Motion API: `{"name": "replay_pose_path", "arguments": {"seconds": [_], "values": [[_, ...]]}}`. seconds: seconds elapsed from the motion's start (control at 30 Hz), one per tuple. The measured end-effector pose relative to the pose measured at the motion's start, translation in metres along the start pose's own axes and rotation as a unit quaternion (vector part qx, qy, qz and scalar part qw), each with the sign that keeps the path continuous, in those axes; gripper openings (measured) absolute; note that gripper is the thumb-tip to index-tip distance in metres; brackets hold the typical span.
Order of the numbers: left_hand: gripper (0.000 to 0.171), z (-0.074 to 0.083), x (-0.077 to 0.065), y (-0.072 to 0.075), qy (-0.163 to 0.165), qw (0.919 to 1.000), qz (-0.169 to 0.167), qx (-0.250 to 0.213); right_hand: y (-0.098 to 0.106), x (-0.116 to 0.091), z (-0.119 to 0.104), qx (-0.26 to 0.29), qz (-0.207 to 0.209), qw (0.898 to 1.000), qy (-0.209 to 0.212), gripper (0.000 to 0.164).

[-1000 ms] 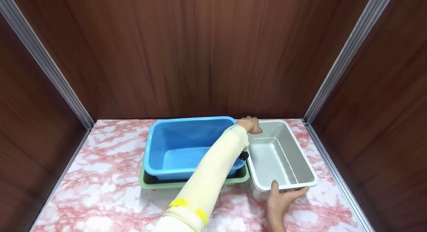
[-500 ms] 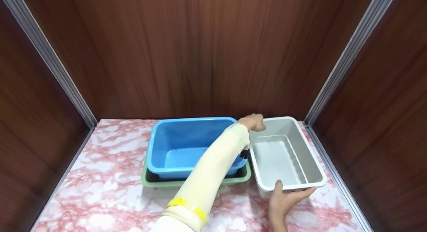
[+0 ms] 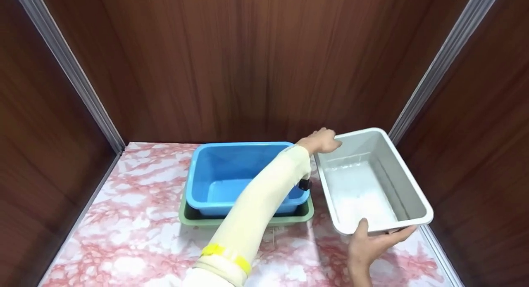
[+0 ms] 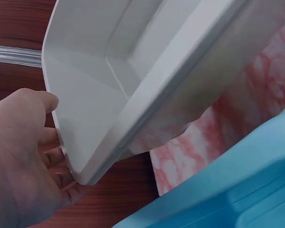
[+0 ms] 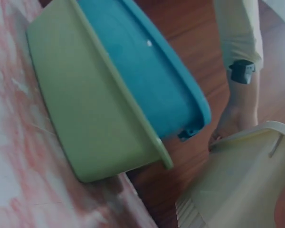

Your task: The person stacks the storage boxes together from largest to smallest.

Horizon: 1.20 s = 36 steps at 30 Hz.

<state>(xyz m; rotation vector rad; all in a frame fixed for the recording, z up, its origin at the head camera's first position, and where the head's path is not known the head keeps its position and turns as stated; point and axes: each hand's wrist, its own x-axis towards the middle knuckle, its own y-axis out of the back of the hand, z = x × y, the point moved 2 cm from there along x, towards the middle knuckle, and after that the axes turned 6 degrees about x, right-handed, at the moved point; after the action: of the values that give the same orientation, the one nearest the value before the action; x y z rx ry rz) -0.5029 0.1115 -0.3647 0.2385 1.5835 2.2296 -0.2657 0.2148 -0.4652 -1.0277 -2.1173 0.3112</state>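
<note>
A grey rectangular basin (image 3: pixel 359 192) hangs lifted and tilted at the right in the head view. My left hand (image 3: pixel 322 140) grips its far left rim; in the left wrist view the thumb of that left hand (image 4: pixel 23 156) lies over the rim and the fingers curl behind it. At the near edge my right hand (image 3: pixel 372 250) holds the rim, thumb on top and fingers underneath. Just left of it, a blue basin (image 3: pixel 244 145) sits inside a green basin (image 3: pixel 248 221). My left sleeve crosses in front of both.
The basins stand on a red-and-white marbled tabletop (image 3: pixel 136 229). Dark wooden panels (image 3: pixel 256 64) enclose the back and both sides, with metal strips (image 3: pixel 446 60) along the corners. The grey basin is close to the right panel.
The grey basin has risen off the tabletop and shifted right, tilting more, with both my hands moving along. The blue and green basins stay nested in place.
</note>
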Motion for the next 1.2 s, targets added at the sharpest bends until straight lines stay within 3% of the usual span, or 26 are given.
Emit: {"name": "replay_pose_path", "arguments": {"seconds": [0.2,0.37,0.6,0.7,0.93,1.2], "values": [[0.053,0.003,-0.009,0.018,-0.017,0.9988,0.027,-0.036,-0.005,0.008,-0.015,0.046,0.019,0.997,0.052,0.090],[0.055,0.002,-0.019,0.033,-0.043,0.9972,0.043,-0.045,-0.010,0.015,-0.030,0.090,0.036,0.994,0.053,0.071],[0.049,-0.004,-0.034,0.054,-0.086,0.9863,0.081,-0.115,-0.017,0.032,-0.041,0.126,0.029,0.990,0.062,0.072],[0.041,-0.012,-0.042,0.059,-0.092,0.9802,0.101,-0.144,-0.018,0.041,-0.039,0.158,0.025,0.986,0.049,0.073],[0.024,-0.034,-0.058,0.071,-0.092,0.9568,0.151,-0.231,-0.023,0.055,-0.037,0.198,0.006,0.980,0.014,0.074],[0.020,-0.059,-0.080,0.088,-0.102,0.9470,0.199,-0.231,-0.037,0.067,-0.048,0.232,-0.007,0.972,-0.028,0.072]]}}
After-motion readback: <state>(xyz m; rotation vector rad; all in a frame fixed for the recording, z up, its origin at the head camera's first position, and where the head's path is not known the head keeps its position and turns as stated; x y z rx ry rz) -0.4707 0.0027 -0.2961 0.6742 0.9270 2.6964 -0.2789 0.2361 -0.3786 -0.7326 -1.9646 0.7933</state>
